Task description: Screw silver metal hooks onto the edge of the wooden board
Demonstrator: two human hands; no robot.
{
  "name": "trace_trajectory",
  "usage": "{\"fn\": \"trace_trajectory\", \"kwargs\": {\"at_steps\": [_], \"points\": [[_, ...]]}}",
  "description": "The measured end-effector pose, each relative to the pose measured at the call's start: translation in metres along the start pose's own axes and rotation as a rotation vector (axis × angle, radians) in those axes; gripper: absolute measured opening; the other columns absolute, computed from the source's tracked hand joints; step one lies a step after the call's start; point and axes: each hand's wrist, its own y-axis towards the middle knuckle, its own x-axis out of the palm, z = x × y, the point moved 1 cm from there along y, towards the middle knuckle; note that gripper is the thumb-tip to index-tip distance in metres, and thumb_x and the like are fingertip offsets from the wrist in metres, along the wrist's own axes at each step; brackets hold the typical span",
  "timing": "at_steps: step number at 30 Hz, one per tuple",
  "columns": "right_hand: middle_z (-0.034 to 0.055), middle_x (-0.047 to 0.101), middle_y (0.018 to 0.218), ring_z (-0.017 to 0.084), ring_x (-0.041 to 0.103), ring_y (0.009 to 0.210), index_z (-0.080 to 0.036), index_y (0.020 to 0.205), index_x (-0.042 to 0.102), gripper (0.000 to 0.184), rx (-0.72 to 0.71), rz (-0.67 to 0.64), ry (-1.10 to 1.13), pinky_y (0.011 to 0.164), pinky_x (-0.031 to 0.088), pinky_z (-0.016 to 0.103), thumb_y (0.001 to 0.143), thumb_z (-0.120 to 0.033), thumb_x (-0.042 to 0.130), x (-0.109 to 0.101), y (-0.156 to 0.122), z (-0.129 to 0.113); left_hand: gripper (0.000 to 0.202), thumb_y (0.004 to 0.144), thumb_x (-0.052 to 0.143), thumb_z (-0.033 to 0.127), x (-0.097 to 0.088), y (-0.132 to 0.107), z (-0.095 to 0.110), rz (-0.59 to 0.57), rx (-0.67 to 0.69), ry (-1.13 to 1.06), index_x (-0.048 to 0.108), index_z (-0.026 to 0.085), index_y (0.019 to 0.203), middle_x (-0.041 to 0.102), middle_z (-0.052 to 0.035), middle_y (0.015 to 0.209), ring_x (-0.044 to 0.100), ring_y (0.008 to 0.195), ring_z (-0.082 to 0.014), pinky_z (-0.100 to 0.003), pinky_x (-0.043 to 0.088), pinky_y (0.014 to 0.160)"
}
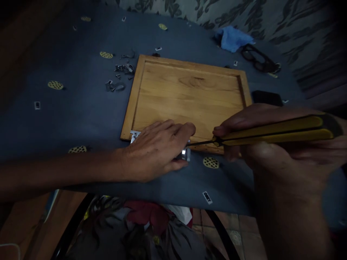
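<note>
A framed wooden panel (189, 90) lies flat on the table. My left hand (159, 148) is laid over its near edge, fingers on the wood and thumb on the near side, gripping a shiny metal fitting (185, 154) that it mostly covers. A metal plate with holes (135, 136) shows at the panel's near left corner, beside that hand. Wrapped in my right hand (273, 148) is a screwdriver (276, 131) with a yellow and black handle. Its shaft points left, and the tip reaches the fitting by my left fingers; the exact contact point is hidden.
Small metal clasps and screws (124, 68) lie left of the panel. At the back right are a blue cloth (234, 38) and black-framed glasses (260, 59). A dark flat object (267, 97) sits right of the panel. The blue tablecloth (89, 119) ends just in front of me.
</note>
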Motion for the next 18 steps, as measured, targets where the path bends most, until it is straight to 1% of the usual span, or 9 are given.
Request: {"fn": "trace_trajectory", "kwargs": {"at_steps": [3, 5, 8, 10, 12, 15, 16, 18], "points": [[0.0049, 0.08, 0.094, 0.016, 0.068, 0.06, -0.022, 0.113, 0.082, 0.03, -0.008, 0.003, -0.004, 0.053, 0.06, 0.034, 0.086, -0.009, 0.078, 0.0019, -0.001, -0.0017, 0.041, 0.091, 0.074, 0.031, -0.0008, -0.0007, 0.0001, -0.007, 0.007, -0.003, 0.05, 0.015, 0.121, 0.068, -0.0082, 0.113, 0.063, 0.108, -0.0275, -0.04, 0.051, 0.089], [0.0047, 0.08, 0.093, 0.015, 0.068, 0.059, -0.022, 0.11, 0.082, 0.027, -0.001, 0.045, -0.03, 0.05, 0.059, 0.033, 0.086, -0.011, 0.079, 0.0038, -0.002, -0.0039, 0.04, 0.091, 0.074, 0.031, -0.001, -0.001, 0.0, -0.003, 0.006, -0.008, 0.05, 0.015, 0.12, 0.068, -0.0079, 0.113, 0.063, 0.107, -0.0272, -0.04, 0.051, 0.088], [0.0021, 0.08, 0.09, 0.014, 0.068, 0.059, -0.024, 0.105, 0.083, 0.02, 0.082, 0.141, -0.083, 0.049, 0.058, 0.031, 0.087, -0.017, 0.08, 0.0069, -0.0035, -0.0061, 0.038, 0.091, 0.074, 0.03, -0.0013, -0.0007, 0.0, 0.002, 0.004, -0.009, 0.05, 0.016, 0.118, 0.068, -0.0077, 0.112, 0.063, 0.106, -0.0266, -0.039, 0.051, 0.087], [0.0007, 0.08, 0.09, 0.014, 0.068, 0.058, -0.025, 0.103, 0.083, 0.019, 0.109, 0.171, -0.108, 0.05, 0.059, 0.03, 0.086, -0.017, 0.081, 0.008, -0.0037, -0.0061, 0.037, 0.091, 0.074, 0.029, -0.0016, -0.0002, 0.0001, 0.007, 0.006, -0.01, 0.051, 0.016, 0.116, 0.068, -0.0073, 0.11, 0.064, 0.105, -0.0261, -0.039, 0.052, 0.087], [0.0007, 0.081, 0.091, 0.013, 0.067, 0.058, -0.025, 0.104, 0.084, 0.024, 0.061, 0.153, -0.097, 0.049, 0.059, 0.028, 0.084, -0.012, 0.08, 0.0079, -0.0032, -0.0053, 0.037, 0.09, 0.074, 0.028, -0.0016, 0.0001, -0.0002, 0.003, 0.004, -0.01, 0.051, 0.016, 0.116, 0.069, -0.0073, 0.11, 0.064, 0.104, -0.0262, -0.039, 0.052, 0.087], [0.0019, 0.081, 0.094, 0.013, 0.066, 0.053, -0.024, 0.108, 0.083, 0.035, 0.007, 0.083, -0.059, 0.041, 0.054, 0.026, 0.08, -0.004, 0.077, 0.0063, -0.0021, -0.004, 0.039, 0.091, 0.073, 0.029, -0.0011, -0.0004, -0.0011, 0.003, 0.009, -0.016, 0.051, 0.016, 0.119, 0.069, -0.0093, 0.114, 0.065, 0.106, -0.0273, -0.04, 0.052, 0.088], [0.002, 0.081, 0.094, 0.013, 0.066, 0.051, -0.024, 0.108, 0.083, 0.036, 0.009, 0.067, -0.061, 0.039, 0.054, 0.026, 0.079, -0.003, 0.077, 0.0059, -0.0019, -0.0041, 0.039, 0.091, 0.073, 0.031, -0.001, -0.0007, -0.0014, 0.011, 0.013, -0.018, 0.05, 0.016, 0.12, 0.069, -0.0099, 0.116, 0.065, 0.107, -0.0275, -0.041, 0.053, 0.088], [0.0012, 0.081, 0.093, 0.014, 0.065, 0.05, -0.026, 0.104, 0.084, 0.032, 0.014, 0.077, -0.105, 0.041, 0.058, 0.029, 0.079, -0.006, 0.079, 0.0055, -0.0015, -0.0052, 0.039, 0.092, 0.072, 0.032, -0.0011, -0.0012, -0.0017, 0.028, 0.021, -0.021, 0.05, 0.017, 0.12, 0.069, -0.0097, 0.116, 0.064, 0.108, -0.027, -0.041, 0.053, 0.089]]}}
